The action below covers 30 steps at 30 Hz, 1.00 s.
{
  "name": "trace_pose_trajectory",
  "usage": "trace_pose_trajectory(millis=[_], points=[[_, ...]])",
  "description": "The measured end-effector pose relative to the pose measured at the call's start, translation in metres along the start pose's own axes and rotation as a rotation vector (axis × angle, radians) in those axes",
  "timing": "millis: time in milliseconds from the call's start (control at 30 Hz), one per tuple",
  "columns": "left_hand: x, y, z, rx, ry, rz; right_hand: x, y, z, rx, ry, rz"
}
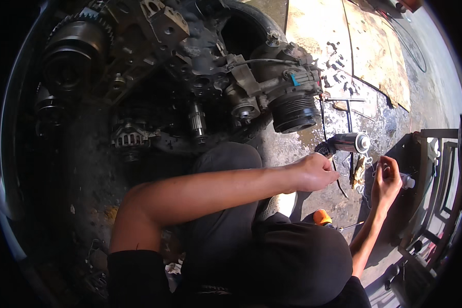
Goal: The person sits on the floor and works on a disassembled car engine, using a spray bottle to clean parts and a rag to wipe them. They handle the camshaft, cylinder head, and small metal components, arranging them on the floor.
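My left hand [315, 173] reaches across to the right over my knee, its fingers curled closed. Whatever may be in them is hidden. My right hand [387, 180] is raised opposite it, fingers bent together in a pinch; I cannot make out anything in it. Between and beyond the two hands a spray can [352, 142] with a pale end lies on the floor. A dark bristly round piece [323, 149] is beside the can. Below the can is a crumpled yellowish scrap [359, 172] with a pale, wavy strand around it.
A greasy engine with a ribbed black pulley [295, 114] stands ahead. An alternator [132, 137] lies left. Small dark parts [336, 64] are spread by cardboard [377, 46]. A T-handled tool [348, 110], an orange-handled screwdriver [323, 217] and a rack [439, 179] are at right.
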<state>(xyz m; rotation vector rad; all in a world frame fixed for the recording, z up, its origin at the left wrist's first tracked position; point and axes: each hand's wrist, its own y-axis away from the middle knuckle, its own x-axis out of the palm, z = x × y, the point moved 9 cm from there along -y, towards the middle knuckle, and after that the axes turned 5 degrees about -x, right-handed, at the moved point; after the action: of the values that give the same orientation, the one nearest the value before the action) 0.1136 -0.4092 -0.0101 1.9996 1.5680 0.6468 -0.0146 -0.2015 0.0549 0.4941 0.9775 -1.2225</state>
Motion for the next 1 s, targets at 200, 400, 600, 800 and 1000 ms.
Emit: trace_pose_trajectory(millis=[200, 400, 600, 800, 1000], points=[[-0.063, 0.129, 0.040, -0.122, 0.954, -0.050, 0.048, 0.010, 0.210, -0.397, -0.498, 0.383], [-0.134, 0.224, 0.023, 0.306, 1.269, -0.216, 0.072, 0.014, 0.338, -0.528, -0.739, 0.672], [-0.150, 0.300, 0.034, 0.447, 1.363, -0.355, 0.083, 0.050, 0.454, -1.016, -0.658, 0.868], [-0.157, 0.319, 0.071, 0.424, 1.464, -0.365, 0.097, 0.106, 0.508, -1.322, -0.442, 0.845], [-0.170, 0.317, 0.103, 0.456, 1.505, -0.227, 0.113, 0.116, 0.518, -1.136, -0.560, 1.017]])
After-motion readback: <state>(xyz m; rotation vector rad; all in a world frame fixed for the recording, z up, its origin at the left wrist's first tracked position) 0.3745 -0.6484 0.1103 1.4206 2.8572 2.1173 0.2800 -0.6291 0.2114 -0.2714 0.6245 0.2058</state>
